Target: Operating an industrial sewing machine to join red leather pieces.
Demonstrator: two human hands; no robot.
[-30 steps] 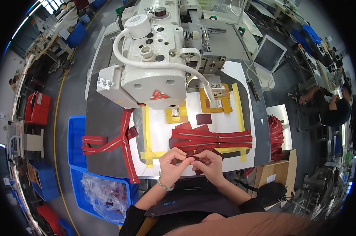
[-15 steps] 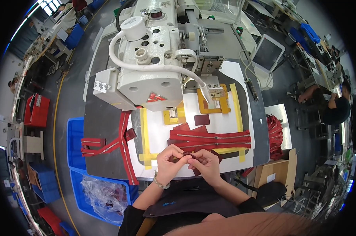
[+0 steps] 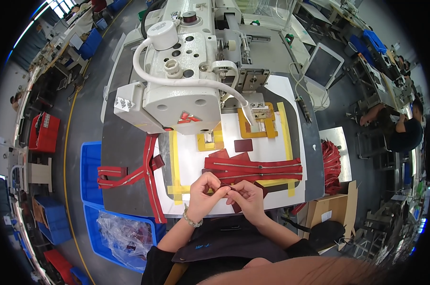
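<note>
My left hand (image 3: 206, 195) and my right hand (image 3: 247, 202) meet at the front of the work surface, fingertips pinched together on a small dark red piece (image 3: 229, 186), largely hidden by my fingers. Just beyond them, red zipper strips (image 3: 267, 166) lie across more red pieces on the white board (image 3: 177, 161) edged with yellow tape. A small maroon rectangle (image 3: 243, 145) lies below the right yellow clamp frame (image 3: 272, 129) of the white sewing machine (image 3: 174, 109). More red zipper strips (image 3: 151, 193) lie crossed on the left.
Blue bins (image 3: 93, 233) stand at the left, one holding plastic wrapping. At the right are a red bundle (image 3: 330, 164), an open cardboard box (image 3: 329, 206) and a white-framed screen (image 3: 322, 64). A person (image 3: 405, 133) sits at another station farther right.
My hands have moved very slightly left and up, and my fingers have shifted a little around the small dark red piece. Nothing has visibly been let go.
</note>
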